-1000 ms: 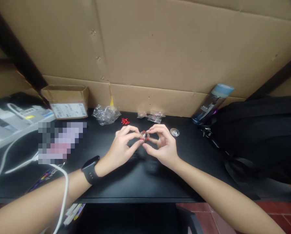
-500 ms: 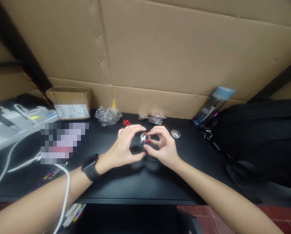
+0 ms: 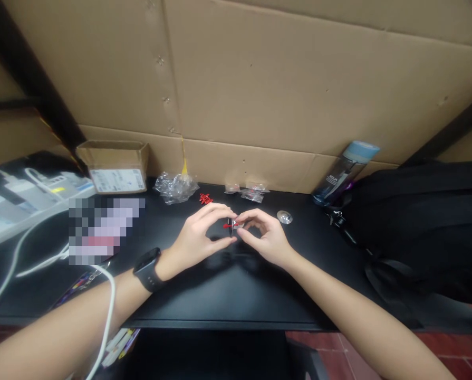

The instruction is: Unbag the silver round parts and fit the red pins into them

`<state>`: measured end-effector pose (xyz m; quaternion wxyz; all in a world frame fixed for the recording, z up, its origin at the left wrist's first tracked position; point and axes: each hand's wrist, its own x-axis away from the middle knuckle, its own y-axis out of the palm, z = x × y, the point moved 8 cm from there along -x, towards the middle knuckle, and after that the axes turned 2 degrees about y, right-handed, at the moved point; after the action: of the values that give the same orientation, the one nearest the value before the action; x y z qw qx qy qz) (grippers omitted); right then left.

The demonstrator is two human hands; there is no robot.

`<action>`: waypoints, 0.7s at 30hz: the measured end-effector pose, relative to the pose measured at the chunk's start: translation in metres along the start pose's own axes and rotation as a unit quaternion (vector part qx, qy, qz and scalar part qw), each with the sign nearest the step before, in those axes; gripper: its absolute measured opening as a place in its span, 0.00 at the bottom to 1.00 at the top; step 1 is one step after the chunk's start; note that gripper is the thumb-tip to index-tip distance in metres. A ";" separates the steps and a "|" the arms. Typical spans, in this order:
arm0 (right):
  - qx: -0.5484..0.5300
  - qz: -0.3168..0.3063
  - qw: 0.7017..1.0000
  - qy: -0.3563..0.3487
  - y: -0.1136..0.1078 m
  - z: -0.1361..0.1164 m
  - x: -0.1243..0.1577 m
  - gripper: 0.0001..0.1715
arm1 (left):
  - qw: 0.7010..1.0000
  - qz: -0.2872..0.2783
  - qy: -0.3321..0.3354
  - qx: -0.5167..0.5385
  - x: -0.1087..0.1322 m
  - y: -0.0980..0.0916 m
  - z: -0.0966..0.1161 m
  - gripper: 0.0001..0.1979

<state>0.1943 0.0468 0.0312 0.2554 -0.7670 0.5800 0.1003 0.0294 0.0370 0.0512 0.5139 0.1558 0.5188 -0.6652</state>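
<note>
Above the black table, a small shiny round piece with red parts (image 3: 231,226) is held on edge between my two hands. My left hand (image 3: 200,231), with a black watch on its wrist, grips its rim between thumb tip and fingertips. From the other side, my right hand (image 3: 265,232) has its curled fingers and thumb closed on the piece, partly covering it. To the right lies a similar shiny disc (image 3: 285,217), flat on the table. Several thin red pieces (image 3: 205,198) rest in a small heap beyond my left fingers.
Crumpled clear plastic (image 3: 175,188) and small clear packets (image 3: 253,192) lie along the cardboard wall. A cardboard box (image 3: 117,179) stands back left, near white cables (image 3: 111,295). On the right are a blue-capped bottle (image 3: 344,171) and a black bag (image 3: 421,227).
The shiny piece has turned from showing its face to nearly edge-on, with red showing on its left side. My left thumb and fingers have closed in on its rim.
</note>
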 end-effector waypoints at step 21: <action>-0.025 0.042 0.998 0.025 -0.010 0.005 -0.007 0.12 | 0.974 -0.008 -0.116 0.196 0.002 0.016 -0.018 0.16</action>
<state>0.2018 0.0574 0.0331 0.2174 -0.7503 0.6153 0.1063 0.0361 0.0525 0.0336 0.5248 0.1715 0.3167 -0.7713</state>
